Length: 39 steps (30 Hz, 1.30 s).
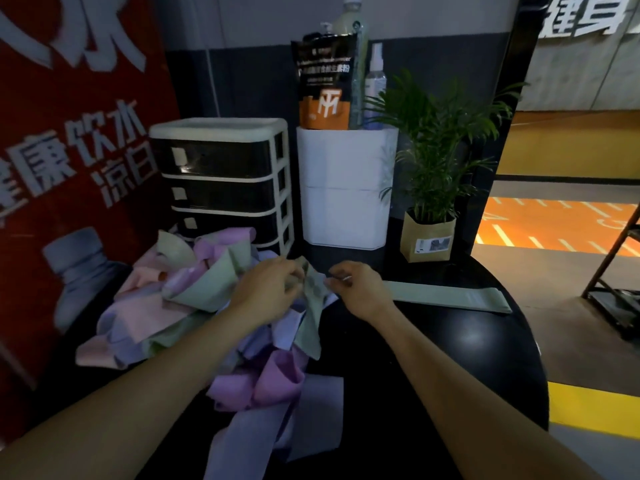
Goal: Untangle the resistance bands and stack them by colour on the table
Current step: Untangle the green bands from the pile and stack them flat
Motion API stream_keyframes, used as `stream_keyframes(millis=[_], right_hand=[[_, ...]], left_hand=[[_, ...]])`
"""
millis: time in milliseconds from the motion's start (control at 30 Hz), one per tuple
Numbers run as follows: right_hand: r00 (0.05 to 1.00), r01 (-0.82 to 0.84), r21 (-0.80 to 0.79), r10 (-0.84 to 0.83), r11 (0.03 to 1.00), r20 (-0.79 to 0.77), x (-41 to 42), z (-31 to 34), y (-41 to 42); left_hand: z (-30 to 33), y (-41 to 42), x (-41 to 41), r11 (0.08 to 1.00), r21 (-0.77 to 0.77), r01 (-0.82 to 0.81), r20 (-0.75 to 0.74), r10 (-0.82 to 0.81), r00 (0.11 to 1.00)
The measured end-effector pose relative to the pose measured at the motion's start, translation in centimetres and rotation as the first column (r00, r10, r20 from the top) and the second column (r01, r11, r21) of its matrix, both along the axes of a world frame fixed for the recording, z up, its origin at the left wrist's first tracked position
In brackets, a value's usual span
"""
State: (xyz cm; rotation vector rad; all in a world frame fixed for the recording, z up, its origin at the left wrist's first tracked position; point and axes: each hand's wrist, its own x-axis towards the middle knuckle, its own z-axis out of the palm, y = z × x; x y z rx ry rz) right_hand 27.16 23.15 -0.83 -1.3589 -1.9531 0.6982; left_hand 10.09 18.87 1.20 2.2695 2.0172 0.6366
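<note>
Hands: left hand [273, 285] and right hand [356, 285] both pinch one green band [311, 306] at mid-frame, fingers curled on its upper end.
Axis: the band hangs down-frame from the grip, its lower end caught in the tangled pile [194, 306] at left.
Nearer: the left hand, touching the pile.
Stack: a flattened green band [450, 294] lies right of the right hand, long axis left-right.
Surface: dark round table [450, 358].
Room: drawer unit [225, 181] and potted plant [429, 188] along the upper edge.
</note>
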Motion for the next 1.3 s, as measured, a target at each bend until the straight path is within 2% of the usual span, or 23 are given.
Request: stream_keyframes(millis=[133,267,367,467,633,800,900,1000,1067,1167,1233,1300], right_hand=[[0.999,0.009,-0.066,-0.012,0.998,-0.047,-2.7,0.1,-0.9],[1.000,-0.012,-0.062,0.012,0.998,-0.009,-4.6,-0.8,-1.8],[0.999,0.042,-0.061,-0.043,0.997,-0.005,-4.9,-0.7,-2.1],[0.995,0.067,-0.033,-0.070,0.997,-0.077,-4.6,0.9,-2.4],[0.969,0.117,0.122,-0.087,0.986,-0.229,-3.6,5.0,-1.9],[0.937,0.162,0.169,-0.098,0.972,-0.336,-2.5,9.0,-1.8],[0.918,0.149,0.136,-0.086,0.979,-0.388,-2.2,10.6,-2.4],[0.902,0.130,0.147,-0.055,0.981,-0.428,-2.2,12.0,-3.1],[0.883,0.143,0.149,-0.058,0.978,-0.466,-2.3,12.9,-3.6],[0.842,0.116,0.061,-0.066,0.991,-0.536,-2.7,14.0,-4.3],[0.822,0.083,-0.004,-0.071,0.997,-0.565,-2.9,14.4,-4.8],[0.784,0.030,-0.071,-0.068,0.997,-0.617,-2.8,14.7,-5.3]], left_hand=[[-0.5,-1.8,-2.1,1.000,-0.019,0.006,0.084,-0.005,0.996],[-0.7,-2.9,-3.2,0.999,-0.002,0.049,0.155,-0.048,0.987],[-0.8,-3.4,-4.1,0.998,0.003,0.055,0.177,-0.055,0.983],[-0.4,-3.8,-4.7,0.997,0.025,0.071,0.192,-0.075,0.978],[0.2,-4.2,-5.7,0.993,0.058,0.099,0.186,-0.108,0.977],[1.0,-4.5,-5.6,0.987,0.118,0.107,0.182,-0.127,0.975],[2.0,-4.2,-5.2,0.986,0.123,0.113,0.268,-0.142,0.953],[3.9,-4.0,-4.2,0.968,0.244,0.065,0.355,-0.152,0.922],[5.5,-4.4,-3.1,0.920,0.385,0.067,0.309,-0.197,0.930],[7.7,-4.7,-1.6,0.792,0.593,0.145,0.179,-0.305,0.935],[8.8,-4.6,-1.0,0.715,0.659,0.232,0.066,-0.362,0.930],[9.6,-4.2,-0.8,0.676,0.667,0.313,-0.023,-0.402,0.916]])
